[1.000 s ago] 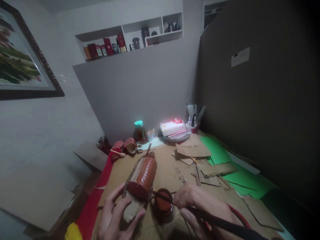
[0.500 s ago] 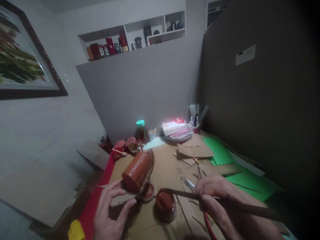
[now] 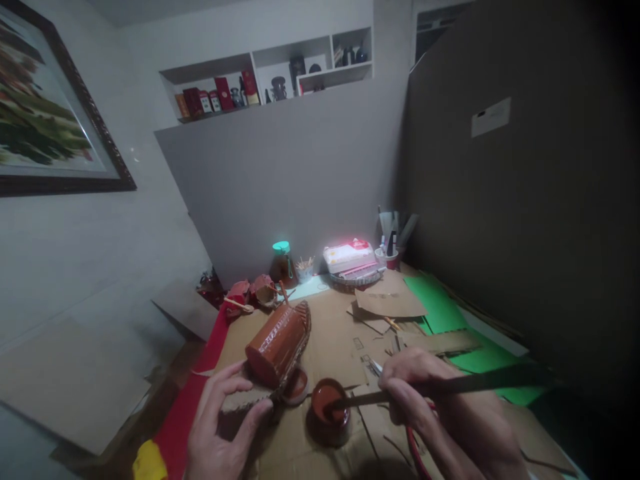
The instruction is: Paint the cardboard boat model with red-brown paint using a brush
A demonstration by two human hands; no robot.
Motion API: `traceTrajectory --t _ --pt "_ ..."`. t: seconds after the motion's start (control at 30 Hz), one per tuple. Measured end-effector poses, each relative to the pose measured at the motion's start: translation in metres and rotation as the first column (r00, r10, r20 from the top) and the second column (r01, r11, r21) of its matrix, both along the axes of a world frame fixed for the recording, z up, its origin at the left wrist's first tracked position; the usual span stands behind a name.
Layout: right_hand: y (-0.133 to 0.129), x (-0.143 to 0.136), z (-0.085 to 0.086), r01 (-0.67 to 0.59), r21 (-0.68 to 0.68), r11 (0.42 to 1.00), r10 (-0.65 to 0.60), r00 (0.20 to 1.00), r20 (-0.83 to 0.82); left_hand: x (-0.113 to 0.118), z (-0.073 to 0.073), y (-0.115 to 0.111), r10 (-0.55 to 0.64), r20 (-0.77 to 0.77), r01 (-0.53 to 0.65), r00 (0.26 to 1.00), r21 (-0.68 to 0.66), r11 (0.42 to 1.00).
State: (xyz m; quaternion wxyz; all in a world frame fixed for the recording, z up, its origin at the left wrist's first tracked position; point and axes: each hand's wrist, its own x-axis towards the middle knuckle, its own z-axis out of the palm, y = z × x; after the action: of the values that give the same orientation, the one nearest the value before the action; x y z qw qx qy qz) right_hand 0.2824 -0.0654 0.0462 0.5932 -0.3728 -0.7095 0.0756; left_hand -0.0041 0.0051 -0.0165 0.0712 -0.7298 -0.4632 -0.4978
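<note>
A cardboard boat model (image 3: 277, 343) with a glossy reddish-brown rounded cover and a ridged edge lies tilted at the left of the work area. My left hand (image 3: 223, 420) curls around its near, unpainted corrugated end, thumb on one side and fingers on the other. In my right hand (image 3: 425, 393) is a long dark paintbrush (image 3: 367, 399), pinched between thumb and fingers. Its tip dips into a small jar (image 3: 330, 427) of reddish-brown paint, so the bristles are hidden. A lid (image 3: 295, 387) smeared with the same paint lies between model and jar.
Cardboard sheets (image 3: 335, 333) cover the table. Cardboard scraps (image 3: 390, 297) and a green sheet (image 3: 460, 317) lie to the right, with scissors (image 3: 374, 365) beside my right hand. At the back stand a teal-lidded bottle (image 3: 283, 263), a toothpick cup (image 3: 304, 268) and a tissue pack (image 3: 349, 255).
The paintbrush tip has gone from the jar's rim down into the paint, and its handle end has swung up. My left hand and the model are nearly unmoved.
</note>
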Motion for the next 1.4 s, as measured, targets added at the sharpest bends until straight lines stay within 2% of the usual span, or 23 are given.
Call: traceTrajectory --t 0.2,0.43,0.53,0.63,0.73,0.83,0.93,1.03,1.13,1.23,1.4 --pt "0.001 -0.002 -0.002 -0.044 -0.070 0.997 0.044 0.999 -0.009 -0.001 0.000 0.000 -0.012 -0.002 0.012 1.000 -0.021 1.000" --pt "0.001 0.006 0.001 -0.013 -0.163 0.987 0.001 0.997 -0.072 -0.002 -0.008 0.002 -0.018 0.099 0.025 0.995 -0.078 0.997" --pt "0.001 0.011 0.003 0.029 -0.112 0.993 -0.041 0.993 -0.109 -0.005 -0.008 0.003 -0.026 0.057 0.030 0.998 -0.079 0.996" --pt "0.002 0.012 0.009 0.107 -0.010 0.994 -0.106 0.971 -0.216 -0.004 -0.007 0.002 -0.023 0.059 0.028 0.998 -0.099 0.995" --pt "0.002 0.008 0.015 0.256 0.068 0.964 -0.221 0.919 -0.325 0.000 -0.004 -0.001 -0.021 0.106 0.034 0.994 -0.117 0.993" --pt "0.003 0.004 0.017 0.308 0.098 0.946 -0.255 0.898 -0.358 0.004 -0.003 -0.004 0.003 0.173 0.021 0.985 -0.135 0.991" --pt "0.002 0.004 0.012 0.304 0.161 0.939 -0.247 0.922 -0.299 0.003 -0.004 -0.004 -0.020 0.142 0.041 0.990 -0.146 0.988" --pt "0.002 0.009 0.005 0.195 0.227 0.954 -0.178 0.980 -0.092 0.006 -0.004 -0.005 -0.006 0.156 0.033 0.988 -0.167 0.985" --pt "0.003 0.011 -0.005 0.100 0.252 0.963 -0.124 0.989 0.081 0.012 -0.002 -0.010 0.042 0.229 0.002 0.972 -0.189 0.982" --pt "0.003 0.003 -0.014 0.165 0.251 0.954 -0.184 0.981 0.055 0.015 0.001 -0.012 0.050 0.198 -0.015 0.979 -0.175 0.984" --pt "-0.004 -0.012 -0.021 0.268 0.249 0.931 -0.293 0.954 0.069 0.005 0.001 -0.008 -0.004 0.012 0.005 1.000 -0.070 0.998"
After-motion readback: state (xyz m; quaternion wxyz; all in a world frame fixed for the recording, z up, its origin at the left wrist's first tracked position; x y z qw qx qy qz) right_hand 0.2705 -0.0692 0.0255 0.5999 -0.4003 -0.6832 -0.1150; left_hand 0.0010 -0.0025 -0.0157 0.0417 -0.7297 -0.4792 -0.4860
